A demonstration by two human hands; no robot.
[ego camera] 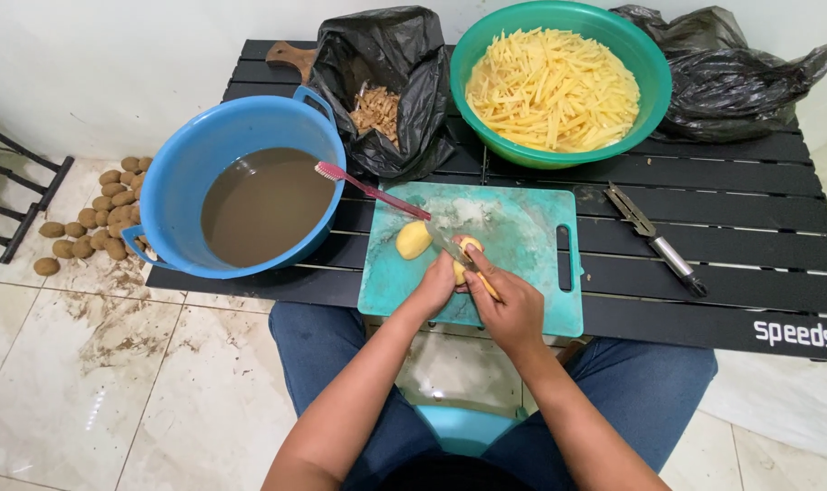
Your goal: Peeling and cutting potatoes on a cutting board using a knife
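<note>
On a teal cutting board (523, 227) my left hand (434, 284) steadies a peeled potato piece (468, 247). My right hand (507, 307) grips a knife (448, 244) by its yellow handle, with the blade laid across that piece. A second peeled potato half (413, 239) lies just to the left on the board, apart from both hands.
A blue tub (186, 168) of murky water carries a pink toothbrush (368, 189) on its rim. A green bowl (655, 73) holds cut potato sticks. A black bag (413, 55) holds peelings. A peeler (655, 238) lies right of the board. Unpeeled potatoes (95, 218) lie on the floor.
</note>
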